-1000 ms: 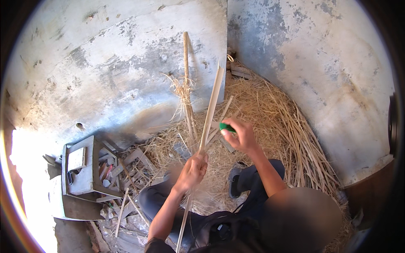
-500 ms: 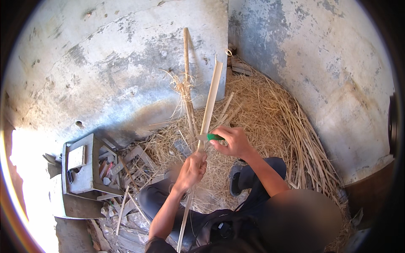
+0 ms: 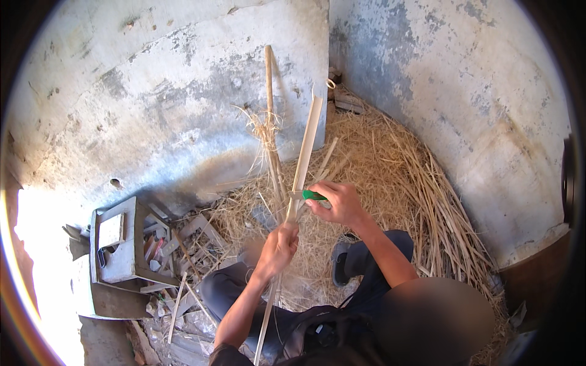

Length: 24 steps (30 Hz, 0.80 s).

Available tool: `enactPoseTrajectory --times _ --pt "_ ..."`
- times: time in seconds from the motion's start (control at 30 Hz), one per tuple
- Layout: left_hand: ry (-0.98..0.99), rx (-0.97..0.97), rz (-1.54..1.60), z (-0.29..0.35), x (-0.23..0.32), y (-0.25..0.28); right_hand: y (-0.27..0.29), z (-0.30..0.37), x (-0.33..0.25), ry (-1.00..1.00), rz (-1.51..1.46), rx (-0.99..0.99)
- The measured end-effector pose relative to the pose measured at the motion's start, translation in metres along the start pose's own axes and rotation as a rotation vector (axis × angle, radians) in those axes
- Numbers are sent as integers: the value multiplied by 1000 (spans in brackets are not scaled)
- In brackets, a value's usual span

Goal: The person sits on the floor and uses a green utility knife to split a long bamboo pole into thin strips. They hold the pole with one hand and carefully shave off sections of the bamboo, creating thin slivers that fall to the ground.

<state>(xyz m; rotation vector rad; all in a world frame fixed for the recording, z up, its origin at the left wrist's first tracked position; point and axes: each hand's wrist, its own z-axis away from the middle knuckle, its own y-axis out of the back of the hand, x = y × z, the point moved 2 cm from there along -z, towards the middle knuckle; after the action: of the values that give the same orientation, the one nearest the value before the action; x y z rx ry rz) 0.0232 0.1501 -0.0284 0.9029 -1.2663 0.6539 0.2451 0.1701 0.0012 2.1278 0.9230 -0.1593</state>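
A long, pale bamboo strip (image 3: pixel 308 137) slants up and away in front of me, its near end passing down between my legs. My left hand (image 3: pixel 279 245) is closed around it at about its middle. Just above that grip, a green-handled knife (image 3: pixel 314 195) lies across the strip, its short blade touching or very near the surface. The fingers of my right hand (image 3: pixel 342 202) are wrapped round the green handle. Behind the strip stands a wooden pole (image 3: pixel 269 82) with curled shavings (image 3: pixel 266 131) caught partway down it.
Straw-like shavings and long thin strips (image 3: pixel 427 201) cover the floor to the right, along the curved wall (image 3: pixel 464 110). At left, a worn wooden stool (image 3: pixel 131 244) lies among wood scraps (image 3: pixel 195 229). A plastered wall (image 3: pixel 183 91) rises beyond.
The strip's far tip sits slightly lower, and the knife has shifted a little up along the strip from my left hand. Both grips are unchanged.
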Motion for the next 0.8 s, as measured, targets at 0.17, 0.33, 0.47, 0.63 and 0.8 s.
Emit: enactPoseTrajectory --times 0.17,0.33,0.47,0.63,0.8 --pt "-12 24 -132 1 -3 -1 4 -1 10 -47 -22 43" --pt "26 0 -122 4 6 -3 12 -4 15 -52 18 97" --pt "25 -4 -87 7 8 -6 17 -6 28 -92 21 100" --pt "-39 -4 -141 9 -2 -7 24 -11 44 -131 55 119" --pt "-82 0 -210 13 -3 -15 40 -13 86 -183 75 127"
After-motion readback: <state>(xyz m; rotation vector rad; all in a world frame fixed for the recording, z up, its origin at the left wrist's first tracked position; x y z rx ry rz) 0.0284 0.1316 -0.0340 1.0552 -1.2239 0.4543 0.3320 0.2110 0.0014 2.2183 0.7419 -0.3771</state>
